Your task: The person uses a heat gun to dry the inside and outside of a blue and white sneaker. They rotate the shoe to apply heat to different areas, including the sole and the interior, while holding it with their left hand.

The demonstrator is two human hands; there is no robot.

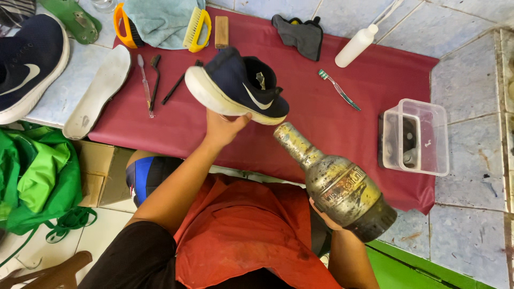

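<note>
- Sneaker (235, 88), navy mesh with white rubber sole, propped on left hand (225, 128) (fingers cupped beneath).
- Heat gun (334, 182), tarnished, conical metal, gripped in right hand (324, 214).

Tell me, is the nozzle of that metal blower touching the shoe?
Apart. The head view shows red mat between the blower's nozzle tip and the shoe's sole.

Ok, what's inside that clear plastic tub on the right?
The clear plastic tub holds some dark round item and a small pale piece, blurred through its cloudy wall. What they are, and anything beneath them, can't be made out.
</note>
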